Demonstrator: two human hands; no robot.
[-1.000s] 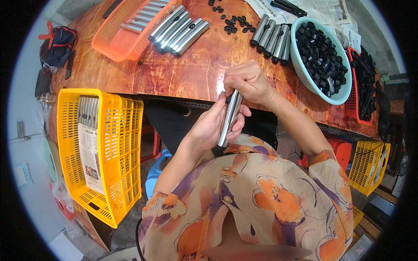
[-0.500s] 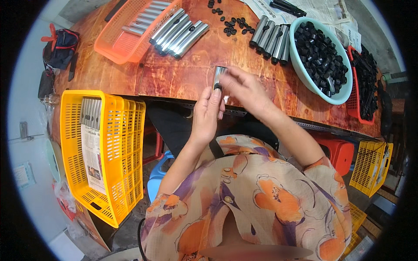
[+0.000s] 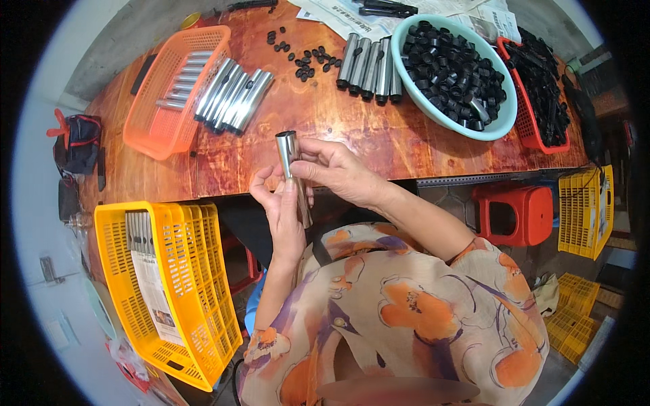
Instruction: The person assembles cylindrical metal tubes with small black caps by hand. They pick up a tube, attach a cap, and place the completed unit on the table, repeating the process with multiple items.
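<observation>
A shiny metal tube [image 3: 287, 155] stands nearly upright in front of me at the table's near edge, its open, dark-rimmed end up. My left hand [image 3: 281, 210] is closed around its lower part, thumb along the side. The fingers of my right hand [image 3: 338, 172] grip the tube's upper part from the right, thumb across its front. Past my hands, several silver tubes [image 3: 233, 98] lie in a row, some showing black oval inserts. Small black oval pieces [image 3: 308, 64] are scattered farther back. Another row of tubes with black end caps [image 3: 367, 71] lies by the bowl.
An orange basket [image 3: 145, 139] with tubes stands at left. On the right are a light-blue bowl [image 3: 467, 132] of black caps and a red basket [image 3: 525, 108] of black parts. A yellow crate [image 3: 203, 325] sits left of me, a red stool [image 3: 518, 213] right. Newspaper [image 3: 338, 17] covers the back.
My view has shifted, so the table things appear farther left. The tube now shows more of its length above my left hand, and my right hand has changed from moving over it to gripping its side.
</observation>
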